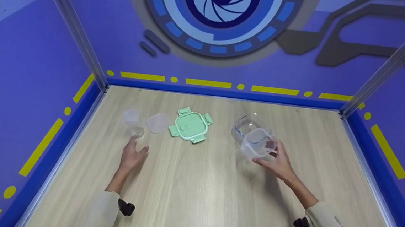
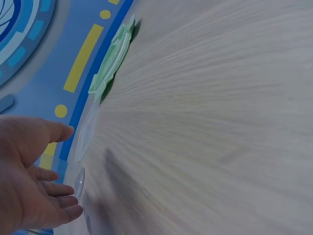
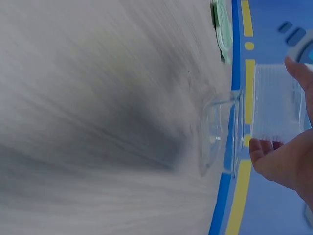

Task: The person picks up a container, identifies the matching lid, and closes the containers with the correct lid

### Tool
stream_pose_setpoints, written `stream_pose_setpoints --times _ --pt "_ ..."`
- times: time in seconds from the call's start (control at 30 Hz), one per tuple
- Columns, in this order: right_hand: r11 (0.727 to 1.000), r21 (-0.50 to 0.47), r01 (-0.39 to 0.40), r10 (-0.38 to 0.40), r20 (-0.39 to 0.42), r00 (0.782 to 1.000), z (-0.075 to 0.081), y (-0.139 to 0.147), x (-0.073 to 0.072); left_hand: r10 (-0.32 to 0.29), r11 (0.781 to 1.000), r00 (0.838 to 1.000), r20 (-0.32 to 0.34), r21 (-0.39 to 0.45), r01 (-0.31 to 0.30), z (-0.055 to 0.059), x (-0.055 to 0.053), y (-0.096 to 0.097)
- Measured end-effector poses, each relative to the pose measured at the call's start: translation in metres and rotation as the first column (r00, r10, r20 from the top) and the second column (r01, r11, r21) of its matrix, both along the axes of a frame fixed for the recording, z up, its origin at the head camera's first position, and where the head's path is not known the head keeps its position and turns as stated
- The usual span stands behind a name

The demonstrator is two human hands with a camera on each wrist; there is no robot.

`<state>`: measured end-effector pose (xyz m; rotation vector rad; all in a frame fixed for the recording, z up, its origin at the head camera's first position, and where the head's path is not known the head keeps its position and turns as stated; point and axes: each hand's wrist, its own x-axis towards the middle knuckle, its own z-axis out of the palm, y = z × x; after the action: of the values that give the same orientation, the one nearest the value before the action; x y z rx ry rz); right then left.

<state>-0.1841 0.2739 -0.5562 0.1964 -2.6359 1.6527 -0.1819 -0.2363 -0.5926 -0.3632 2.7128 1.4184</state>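
My right hand [image 1: 278, 163] grips a translucent plastic container [image 3: 276, 100] by its sides, thumb on one side and fingers on the other. In the head view that container overlaps the near part of a clear glass container [image 1: 246, 121], which stands on the table. On the left, my left hand [image 1: 132, 155] has its fingers spread, holding nothing. Its fingertips are right at a small clear round piece [image 1: 137, 132]. Just behind that piece is a small translucent cup [image 1: 131, 116]. A translucent square lid [image 1: 157, 123] lies to the right of these.
A green lid [image 1: 191, 126] with side clips lies between the translucent lid and the glass container. The wooden table [image 1: 197, 184] is bounded by blue-purple walls [image 1: 205, 71] at the back and both sides, with metal posts at the corners.
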Motion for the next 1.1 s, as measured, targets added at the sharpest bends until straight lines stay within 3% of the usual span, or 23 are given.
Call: stream_pose_setpoints --times 0.17,0.4,0.7,0.87,0.97,1.1 --pt "0.995 0.038 -0.088 0.088 -0.011 0.996 -0.011 -0.024 -0.005 -0.004 1.000 1.000 0.009 0.005 0.004 0.001 0.000 -0.002" --pt "0.978 0.002 -0.206 0.206 0.034 0.978 -0.030 -0.048 -0.009 -0.006 1.000 1.000 0.025 -0.006 0.006 0.004 -0.003 -0.004" --pt "0.929 -0.030 -0.369 0.370 0.041 0.928 -0.048 -0.052 -0.006 -0.009 1.000 1.000 0.023 0.015 0.009 0.001 -0.003 0.002" --pt "0.913 -0.075 -0.401 0.406 0.075 0.911 -0.051 -0.048 -0.008 -0.009 1.000 1.000 -0.014 0.015 0.010 -0.002 -0.009 0.008" --pt "0.907 -0.091 -0.412 0.419 0.085 0.904 -0.052 -0.048 -0.010 0.039 0.999 0.995 -0.089 0.002 -0.039 -0.005 -0.017 0.013" --pt "0.903 -0.094 -0.420 0.428 0.091 0.899 -0.052 -0.053 -0.013 0.167 0.986 0.975 -0.146 0.015 -0.167 -0.006 -0.031 0.018"
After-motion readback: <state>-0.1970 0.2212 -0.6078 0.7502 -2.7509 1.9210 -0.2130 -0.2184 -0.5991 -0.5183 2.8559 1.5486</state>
